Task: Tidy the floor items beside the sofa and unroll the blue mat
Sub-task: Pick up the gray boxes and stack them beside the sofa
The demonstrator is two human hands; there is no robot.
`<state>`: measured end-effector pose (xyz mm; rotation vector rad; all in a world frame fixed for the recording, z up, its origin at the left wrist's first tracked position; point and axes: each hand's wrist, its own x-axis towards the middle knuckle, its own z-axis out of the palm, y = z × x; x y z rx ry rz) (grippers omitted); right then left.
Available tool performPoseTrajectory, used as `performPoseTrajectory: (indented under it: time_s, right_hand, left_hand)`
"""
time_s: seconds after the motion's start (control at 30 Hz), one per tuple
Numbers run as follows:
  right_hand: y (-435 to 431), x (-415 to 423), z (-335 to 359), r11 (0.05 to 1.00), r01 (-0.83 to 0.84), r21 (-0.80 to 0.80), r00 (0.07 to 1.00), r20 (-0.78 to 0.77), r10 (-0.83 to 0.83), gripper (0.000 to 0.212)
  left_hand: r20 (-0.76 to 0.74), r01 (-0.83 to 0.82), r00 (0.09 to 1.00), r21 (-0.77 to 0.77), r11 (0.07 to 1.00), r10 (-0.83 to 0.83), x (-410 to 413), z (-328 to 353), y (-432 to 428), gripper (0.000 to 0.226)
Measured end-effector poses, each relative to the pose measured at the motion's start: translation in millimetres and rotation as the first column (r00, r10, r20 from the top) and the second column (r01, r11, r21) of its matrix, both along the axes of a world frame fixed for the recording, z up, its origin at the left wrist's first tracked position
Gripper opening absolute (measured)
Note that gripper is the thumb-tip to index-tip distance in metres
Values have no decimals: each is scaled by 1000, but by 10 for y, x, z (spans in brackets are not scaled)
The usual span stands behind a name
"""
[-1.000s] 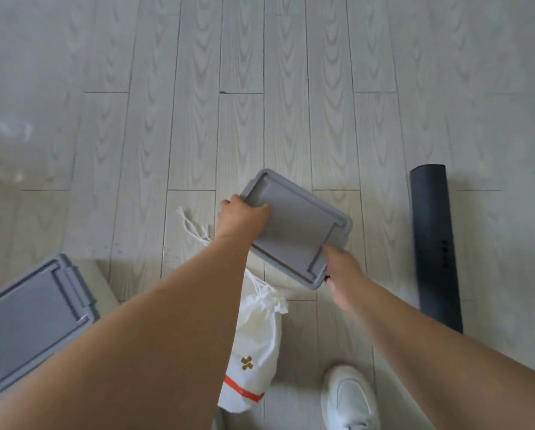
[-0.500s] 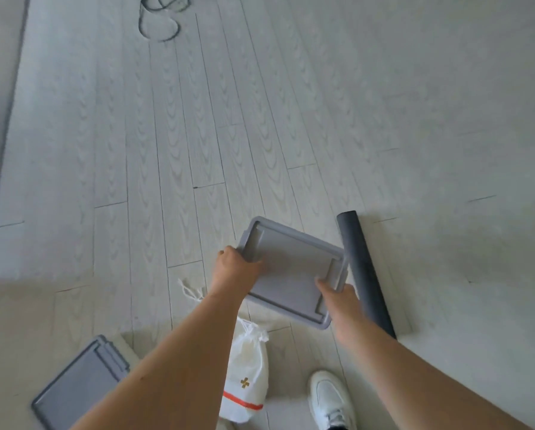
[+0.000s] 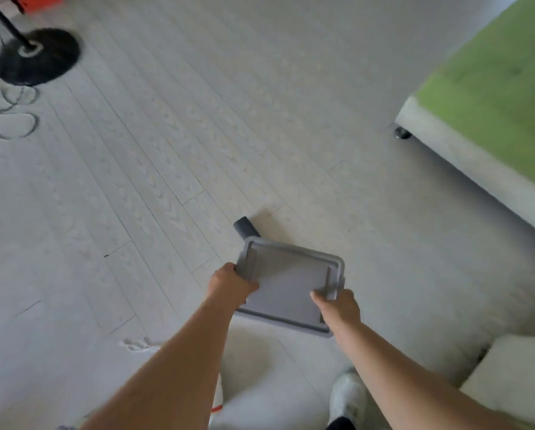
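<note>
We look from one head-worn wide camera, tilted forward and down. The floor (image 3: 198,156) fills most of it.

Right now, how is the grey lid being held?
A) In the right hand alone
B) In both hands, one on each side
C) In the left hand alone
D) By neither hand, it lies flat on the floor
B: the left hand grips the left edge of the grey lid, and the right hand grips it near its lower right corner.
</note>
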<state>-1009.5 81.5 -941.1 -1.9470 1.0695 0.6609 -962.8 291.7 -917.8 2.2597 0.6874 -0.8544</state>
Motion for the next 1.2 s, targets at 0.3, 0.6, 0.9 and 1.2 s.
performPoseTrajectory:
  time_s: [0.3,0.6,0.9,1.2]
  right_hand:
    - [-2045,-361,-196,965,245,-89,965,-75,-252,63]
    - [-3646,-789,-452,925,346,-155,923,-120,-366,59]
    - [-4225,-1086,-1087,851,505,-142,839,-152,-523,63]
    - [-4408,-1304,-2360,790,607,-90,766,-198,-612,62]
  left_hand:
    - [-95,237,966,-52,970,-241,256,-187,-2399,43]
    - [-146,503,846,-105,858,-513,158,-472,-4138,44]
    - [-218,670,699,-134,731,-681,149,-1222,-4889,46]
    - [-227,650,708,-162,742,-669,70,-2396,-5112,45]
